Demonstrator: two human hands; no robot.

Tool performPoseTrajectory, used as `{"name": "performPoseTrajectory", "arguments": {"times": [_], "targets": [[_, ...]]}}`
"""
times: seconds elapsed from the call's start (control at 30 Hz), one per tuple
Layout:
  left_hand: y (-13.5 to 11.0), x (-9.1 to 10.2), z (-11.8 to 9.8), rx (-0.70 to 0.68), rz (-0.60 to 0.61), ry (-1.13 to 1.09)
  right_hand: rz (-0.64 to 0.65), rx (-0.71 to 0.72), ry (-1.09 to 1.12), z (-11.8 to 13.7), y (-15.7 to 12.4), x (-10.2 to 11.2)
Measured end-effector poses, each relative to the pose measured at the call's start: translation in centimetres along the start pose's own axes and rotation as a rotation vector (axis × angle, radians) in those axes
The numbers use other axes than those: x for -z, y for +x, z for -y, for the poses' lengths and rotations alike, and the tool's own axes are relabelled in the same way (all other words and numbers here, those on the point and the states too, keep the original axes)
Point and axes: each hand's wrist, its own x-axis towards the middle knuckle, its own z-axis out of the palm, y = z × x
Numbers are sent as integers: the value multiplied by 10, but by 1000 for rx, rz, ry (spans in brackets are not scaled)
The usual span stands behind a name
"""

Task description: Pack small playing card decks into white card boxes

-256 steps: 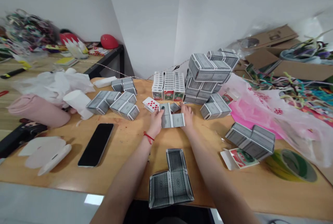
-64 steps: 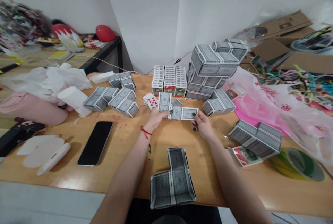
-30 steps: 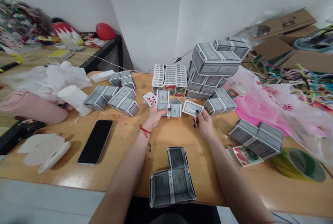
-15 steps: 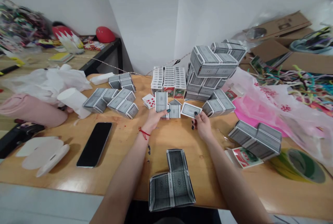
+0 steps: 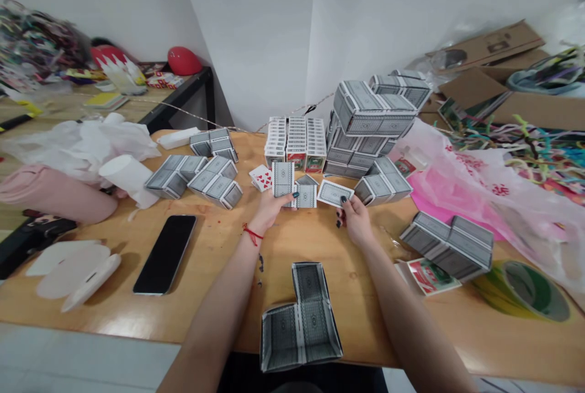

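My left hand (image 5: pixel 270 209) is closed on a playing card (image 5: pixel 283 178) held upright, its patterned back toward me. Its thumb reaches over the edge of another card (image 5: pixel 306 193) just to the right. In my right hand (image 5: pixel 357 217) a single playing card (image 5: pixel 335 192) is pinched by its lower right corner, back side up. The two hands are apart, with the cards almost meeting between them. Face-up hearts cards (image 5: pixel 261 178) lie to the left of my left hand. Between my forearms, an L-shaped block of folded cards (image 5: pixel 301 320) sits at the table's near edge.
Rows of card packs (image 5: pixel 297 143) stand at the back, beside a stack of card blocks (image 5: pixel 375 113). More card blocks (image 5: pixel 214 181) sit left. A phone (image 5: pixel 165 254) lies at left; a tape roll (image 5: pixel 525 289) and pink plastic bag (image 5: pixel 461 186) are at right.
Almost nothing differs: both hands keep their hold on the cards in the same places, and the whole view has shifted very slightly.
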Motion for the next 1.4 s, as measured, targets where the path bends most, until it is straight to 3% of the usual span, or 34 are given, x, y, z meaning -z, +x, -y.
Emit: {"name": "performPoseTrajectory", "arguments": {"times": [0.17, 0.6, 1.4], "targets": [[-1, 0, -1, -3, -4, -3, 120, -32, -23, 4, -3, -1], [-2, -1, -1, -6, -30, 8, 192, -99, 16, 1, 0, 7], [-7, -5, -7, -12, 39, 91, 199, -76, 17, 6, -2, 5]]}}
